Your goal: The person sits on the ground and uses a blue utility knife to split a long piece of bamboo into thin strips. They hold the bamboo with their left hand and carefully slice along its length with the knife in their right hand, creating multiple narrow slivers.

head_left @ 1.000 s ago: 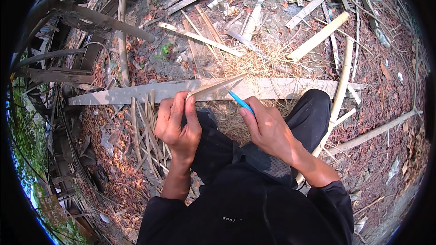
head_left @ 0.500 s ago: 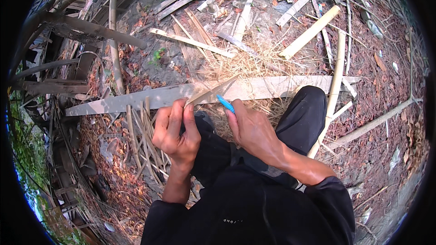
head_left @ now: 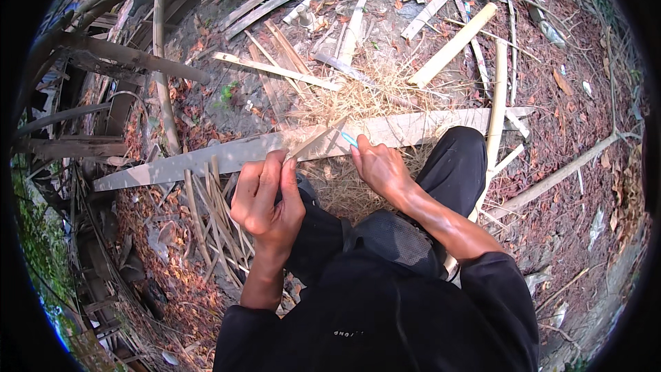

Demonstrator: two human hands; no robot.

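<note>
a seated person works a thin bamboo strip over the knees, above a long flat bamboo slat lying crosswise on the ground just beyond both hands. the left hand is closed, its fingers pressed together on the near end of the strip, which runs up and away from that pinch toward the other hand. the right hand is wrapped shut on a small tool with a blue handle; only the handle tip shows past the fingers, and the blade, if any, is hidden. the blue tip sits just beside the far end of the strip; whether they touch cannot be told. by its look the strip is light, dry and springy, stiff along its length yet easy to split or snap, with edges likely sharp; a hold near the end, flat faces between finger and thumb, seems soundest. around the grip lie a heap of pale shavings, loose bamboo splints beside the left wrist, and a round bamboo pole well beyond.
</note>
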